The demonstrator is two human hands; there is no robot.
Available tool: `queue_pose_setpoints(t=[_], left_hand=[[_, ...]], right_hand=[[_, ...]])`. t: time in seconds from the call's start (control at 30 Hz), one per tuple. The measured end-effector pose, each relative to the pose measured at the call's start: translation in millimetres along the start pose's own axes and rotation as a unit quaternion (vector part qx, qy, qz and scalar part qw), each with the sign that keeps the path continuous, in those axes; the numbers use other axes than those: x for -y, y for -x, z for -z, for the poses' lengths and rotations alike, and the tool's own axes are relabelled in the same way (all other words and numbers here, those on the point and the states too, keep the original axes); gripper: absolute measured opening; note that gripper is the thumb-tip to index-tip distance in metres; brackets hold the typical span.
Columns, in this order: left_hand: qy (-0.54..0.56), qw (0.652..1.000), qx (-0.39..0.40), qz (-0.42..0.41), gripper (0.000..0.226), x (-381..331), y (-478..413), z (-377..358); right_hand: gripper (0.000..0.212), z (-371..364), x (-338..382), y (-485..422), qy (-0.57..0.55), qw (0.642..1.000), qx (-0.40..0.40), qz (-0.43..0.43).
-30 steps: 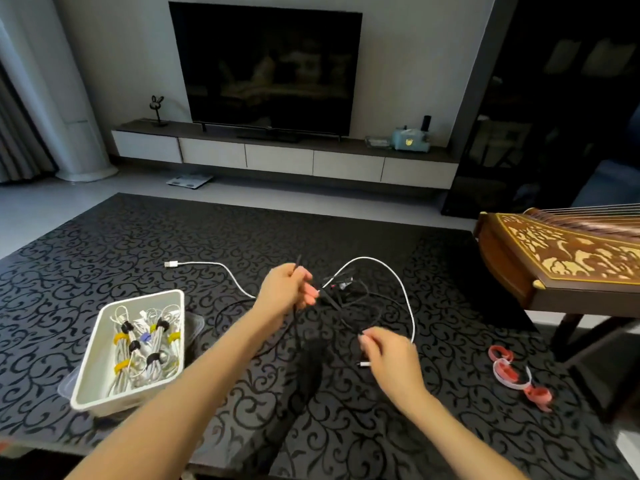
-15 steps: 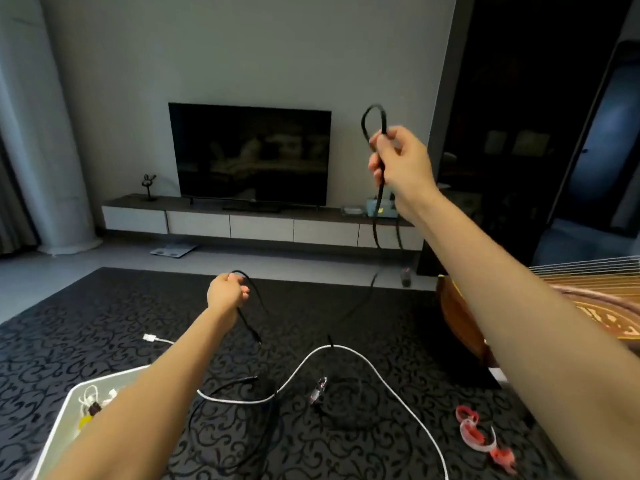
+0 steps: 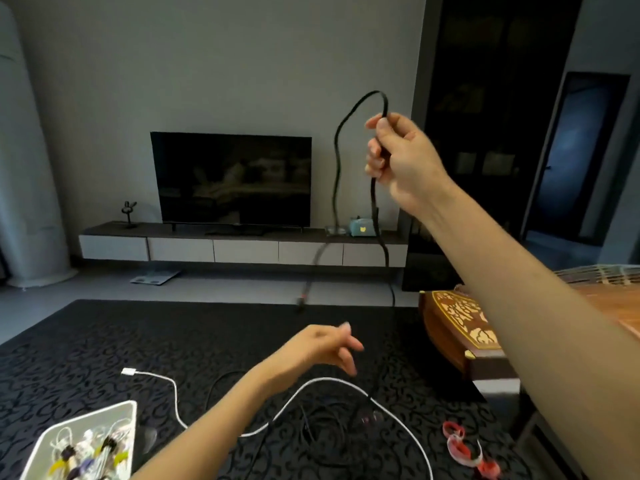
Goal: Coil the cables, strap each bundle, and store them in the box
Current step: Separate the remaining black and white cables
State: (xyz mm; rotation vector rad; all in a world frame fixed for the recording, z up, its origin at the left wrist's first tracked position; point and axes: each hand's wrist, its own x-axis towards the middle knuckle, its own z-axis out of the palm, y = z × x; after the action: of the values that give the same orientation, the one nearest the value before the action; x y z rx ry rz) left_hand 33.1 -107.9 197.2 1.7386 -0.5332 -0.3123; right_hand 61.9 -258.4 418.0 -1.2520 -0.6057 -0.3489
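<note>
White box (image 3: 104,414) is sitting at the bottom-left corner of the black patterned table (image 3: 104,341), w/ strapped cable bundles (image 3: 86,455) lying inside; just to its right a white cable (image 3: 322,380) is snaking across the tabletop, plug end pointing left; L hand (image 3: 318,344) is hovering above that cable, fingers loose & spread, gripping nothing, slightly blurred; more dark cable is lying coiled on the table below it, details unclear; TV (image 3: 232,178) is standing on a low cabinet in the bkgd; black cable (image 3: 336,150) is hanging in mid-air, looping over the R hand (image 3: 401,157), which is raised high & pinching it between thumb & curled fingers, both strands trailing down toward the table; hands are well apart; red & pink straps (image 3: 460,448) are lying near the table's right edge; an inlaid wooden instrument (image 3: 460,327) is standing beside the table at right.
</note>
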Motion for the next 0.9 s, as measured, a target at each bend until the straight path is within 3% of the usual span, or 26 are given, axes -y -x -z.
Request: queue_pose_setpoints(t=[0.07,0.1,0.2,0.23,0.33,0.43,0.5,0.57,0.7,0.8,0.9], left_hand=[[-0.029,0.999,-0.002,0.021,0.03,23.7,5.0,-12.9],[-0.043,0.998,-0.025,0.027,0.034,34.8,6.3,-18.0],[-0.099,0.988,-0.115,0.011,0.071,43.4,-0.7,-38.7],[-0.11,0.988,-0.103,0.016,0.073,45.8,-3.4,-50.7],[-0.043,0.996,0.03,0.068,0.032,47.4,-8.0,-80.0],[0.115,0.982,0.095,0.112,0.055,71.3,1.5,-97.0],[0.155,0.981,0.016,0.115,0.051,86.0,10.9,-87.8],[0.17,0.97,-0.113,0.129,0.044,96.0,18.1,-60.5],[0.021,0.956,-0.26,0.13,0.031,91.0,21.3,-4.3],[-0.13,0.951,-0.259,0.107,0.03,64.4,14.5,9.1],[-0.207,0.946,-0.244,0.055,0.028,32.1,9.2,8.4]], right_hand=[[0.024,18.0,-2.2,10.1,-0.032,0.999,-0.037,-0.021],[0.024,25.9,-5.9,16.6,-0.052,0.997,-0.047,-0.038],[0.026,31.1,-14.2,33.9,-0.137,0.985,-0.052,-0.089],[0.027,30.9,-15.9,40.3,-0.161,0.981,-0.051,-0.096],[0.027,23.1,-10.1,45.9,-0.205,0.973,-0.062,-0.089],[0.027,36.0,-7.8,47.9,-0.172,0.976,-0.108,-0.079],[0.026,55.8,-18.1,55.3,-0.09,0.98,-0.152,-0.094],[0.024,77.1,-43.4,69.8,0.028,0.973,-0.177,-0.146],[0.026,96.5,-122.1,120.9,0.145,0.934,-0.12,-0.303],[0.026,82.8,-164.4,165.3,0.127,0.906,-0.062,-0.399],[0.024,62.4,-174.9,183.9,0.141,0.914,0.004,-0.381]])
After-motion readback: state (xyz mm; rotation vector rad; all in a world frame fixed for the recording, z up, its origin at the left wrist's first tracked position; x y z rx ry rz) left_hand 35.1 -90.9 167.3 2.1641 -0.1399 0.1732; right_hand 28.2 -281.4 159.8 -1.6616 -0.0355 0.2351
